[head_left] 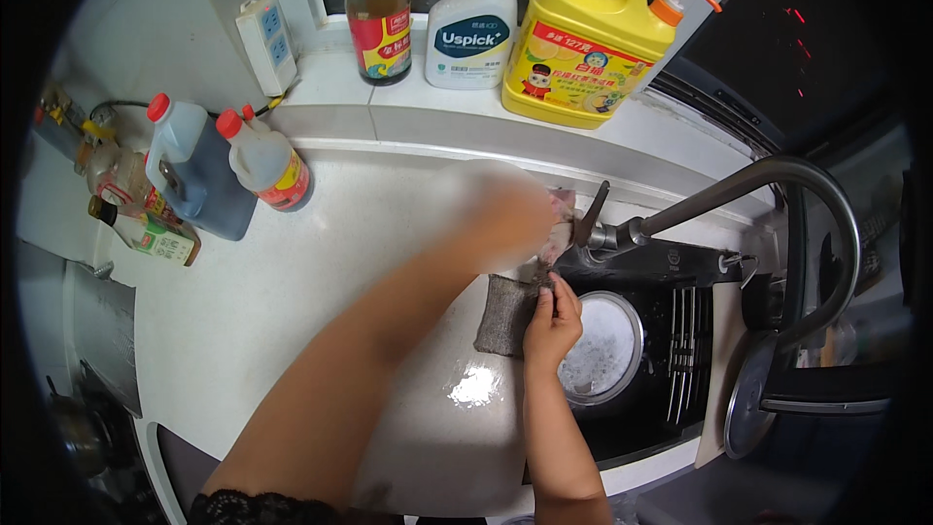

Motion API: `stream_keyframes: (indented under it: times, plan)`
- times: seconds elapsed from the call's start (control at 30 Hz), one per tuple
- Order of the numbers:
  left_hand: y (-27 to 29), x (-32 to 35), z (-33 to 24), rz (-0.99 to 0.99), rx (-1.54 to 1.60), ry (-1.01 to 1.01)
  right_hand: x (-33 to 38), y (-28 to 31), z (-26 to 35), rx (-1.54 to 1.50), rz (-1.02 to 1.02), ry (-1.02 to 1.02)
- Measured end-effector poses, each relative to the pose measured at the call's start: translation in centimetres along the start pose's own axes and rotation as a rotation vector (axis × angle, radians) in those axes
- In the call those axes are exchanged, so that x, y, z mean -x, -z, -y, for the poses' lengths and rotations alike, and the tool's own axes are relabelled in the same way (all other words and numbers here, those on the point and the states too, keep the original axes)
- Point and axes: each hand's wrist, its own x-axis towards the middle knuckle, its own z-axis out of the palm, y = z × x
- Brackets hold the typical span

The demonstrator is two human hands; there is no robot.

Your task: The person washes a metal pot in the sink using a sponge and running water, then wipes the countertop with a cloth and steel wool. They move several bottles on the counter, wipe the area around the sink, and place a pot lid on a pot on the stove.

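Observation:
My right hand [552, 326] is closed at the left rim of the sink. Its thumb and fingers pinch the upper corner of a grey-brown scrubbing cloth [507, 316], which lies over the counter edge. Beyond it, my left hand [515, 219] reaches toward the back of the counter, beside the tap's base. That hand is blurred and its fingers do not show. Just right of it is a crumpled pinkish-white thing [560, 219], partly hidden, whose kind I cannot make out. A round metal pan [639, 345] with sudsy water sits in the black sink [656, 418].
A curved grey tap [758, 175] with a dark lever [595, 209] arches over the sink. A metal rack [683, 355] lies in its right side. On the ledge stand a glass bottle [379, 19], a spray bottle [473, 29] and a yellow jug [583, 49]. Several sauce bottles [272, 170] crowd the left.

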Motion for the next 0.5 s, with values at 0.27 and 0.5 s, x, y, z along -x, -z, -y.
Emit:
stream_keyframes:
  times: [0.27,0.5]
  plan:
    - [4.1,17.0,-6.0,0.018,-0.334,0.417,-0.9,2.4,0.2,-0.001,0.082,0.005]
    - [4.8,26.6,-10.7,-0.099,-0.349,0.569,-2.7,-2.8,3.0,0.039,0.321,0.270]
